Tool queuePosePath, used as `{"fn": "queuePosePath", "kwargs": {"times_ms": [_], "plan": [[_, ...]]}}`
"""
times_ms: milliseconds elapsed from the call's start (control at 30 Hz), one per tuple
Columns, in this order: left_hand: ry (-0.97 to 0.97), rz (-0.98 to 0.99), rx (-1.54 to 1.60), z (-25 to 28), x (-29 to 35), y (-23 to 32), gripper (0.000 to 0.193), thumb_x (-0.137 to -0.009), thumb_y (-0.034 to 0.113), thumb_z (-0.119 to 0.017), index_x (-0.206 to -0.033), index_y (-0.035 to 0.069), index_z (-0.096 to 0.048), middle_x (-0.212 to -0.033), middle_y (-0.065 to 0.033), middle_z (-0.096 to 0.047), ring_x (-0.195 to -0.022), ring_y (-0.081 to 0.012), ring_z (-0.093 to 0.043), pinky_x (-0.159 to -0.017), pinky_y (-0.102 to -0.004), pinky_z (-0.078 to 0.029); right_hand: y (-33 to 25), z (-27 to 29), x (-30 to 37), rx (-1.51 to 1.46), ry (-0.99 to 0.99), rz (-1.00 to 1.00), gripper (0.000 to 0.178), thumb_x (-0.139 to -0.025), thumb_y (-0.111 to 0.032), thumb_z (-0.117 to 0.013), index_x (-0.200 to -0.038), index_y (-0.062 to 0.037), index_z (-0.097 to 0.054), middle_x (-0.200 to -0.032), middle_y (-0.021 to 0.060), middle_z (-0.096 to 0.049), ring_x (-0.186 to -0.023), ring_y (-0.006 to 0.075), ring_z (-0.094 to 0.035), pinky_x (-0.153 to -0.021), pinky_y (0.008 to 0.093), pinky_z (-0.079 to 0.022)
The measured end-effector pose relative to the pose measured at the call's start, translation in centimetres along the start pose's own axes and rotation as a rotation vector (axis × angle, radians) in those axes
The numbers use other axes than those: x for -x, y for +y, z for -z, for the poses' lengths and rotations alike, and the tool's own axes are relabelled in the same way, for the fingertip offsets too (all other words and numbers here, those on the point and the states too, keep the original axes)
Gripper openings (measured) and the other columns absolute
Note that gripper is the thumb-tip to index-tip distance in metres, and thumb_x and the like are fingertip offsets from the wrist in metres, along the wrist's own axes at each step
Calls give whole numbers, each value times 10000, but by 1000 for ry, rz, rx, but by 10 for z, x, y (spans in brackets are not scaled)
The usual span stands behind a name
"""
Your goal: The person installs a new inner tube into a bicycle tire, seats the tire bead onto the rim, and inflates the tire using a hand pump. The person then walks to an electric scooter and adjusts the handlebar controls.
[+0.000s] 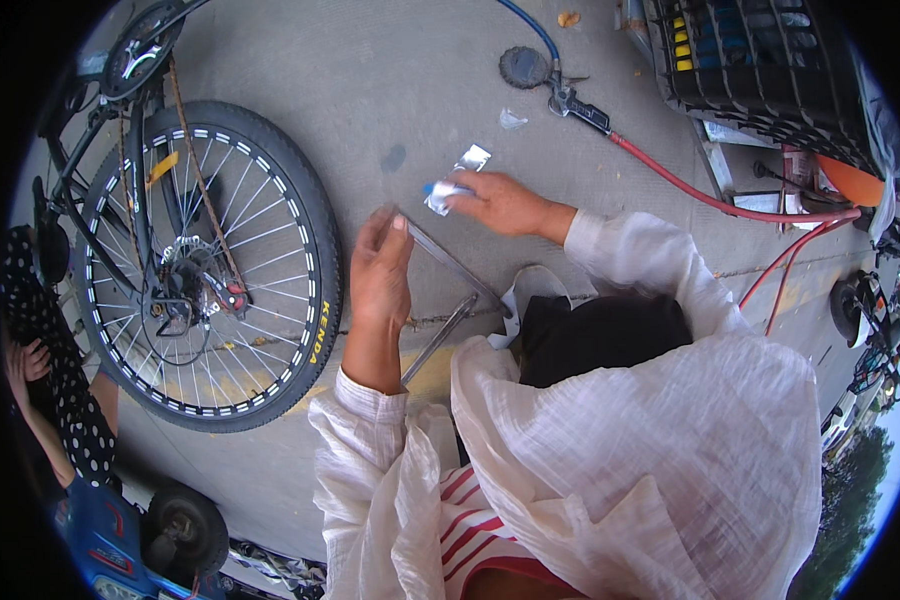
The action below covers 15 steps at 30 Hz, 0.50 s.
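Both hands are up in my feed, well apart from the wheel's hub and held over the pavement (410,60). With the left hand (380,262) I have thumb and fingers pinching the upper end of a slim grey strip (450,261), which slants down toward a shoe (542,284); a second grey length (438,341) meets it there, and I can't tell whether the two are one piece. My right hand (497,205), just beyond it, has fingers closed on a silver packet (474,157) with some blue showing, blurred. Left of the strip is a bicycle wheel (194,264) with a black tyre. Farther out on the pavement, past the right hand, I see a round gauge (524,67) on an air line, its red hose (660,176) curving below a black crate (770,95). At far left is another person in a dotted garment (82,430).
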<state>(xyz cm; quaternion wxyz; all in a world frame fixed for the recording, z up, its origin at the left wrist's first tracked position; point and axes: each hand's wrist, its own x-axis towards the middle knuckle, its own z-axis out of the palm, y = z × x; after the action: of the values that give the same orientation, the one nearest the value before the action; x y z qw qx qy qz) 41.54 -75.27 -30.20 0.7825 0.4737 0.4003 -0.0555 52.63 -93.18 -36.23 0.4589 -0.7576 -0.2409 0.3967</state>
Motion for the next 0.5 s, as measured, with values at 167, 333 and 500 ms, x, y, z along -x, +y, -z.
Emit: {"fn": "queuePosePath", "kwargs": {"times_ms": [167,333,500], "plan": [[119,92,33,31,6,-9,566,-934,279,-650,-1339,-58,-442,-1295,-154,-528,-1181,-227,-522,-1016,-343,-409,49,31,-14,694,263,7,315,-914,-295,-607,-1112,-50,-608,-987,166,-624,-932,359,-608,-803,454,-496],[148,110,-32,62,20,-4,576,-945,335,-618,-1338,-51,-448,-1325,-199,-531,-1245,-295,-508,-1066,-400,-382,64,148,-99,862,751,30,311,-877,-268,-630,-1085,-38,-606,-1069,178,-610,-1044,377,-577,-885,452,-478],[233,104,12,80,42,0,321,-969,263,-595,-1178,19,-593,-1074,-92,-666,-952,-170,-635,-875,-309,-503,83,205,-174,942,623,-261,363,-811,-229,-641,-1126,-54,-596,-1065,228,-628,-1050,393,-592,-936,494,-460]]}}
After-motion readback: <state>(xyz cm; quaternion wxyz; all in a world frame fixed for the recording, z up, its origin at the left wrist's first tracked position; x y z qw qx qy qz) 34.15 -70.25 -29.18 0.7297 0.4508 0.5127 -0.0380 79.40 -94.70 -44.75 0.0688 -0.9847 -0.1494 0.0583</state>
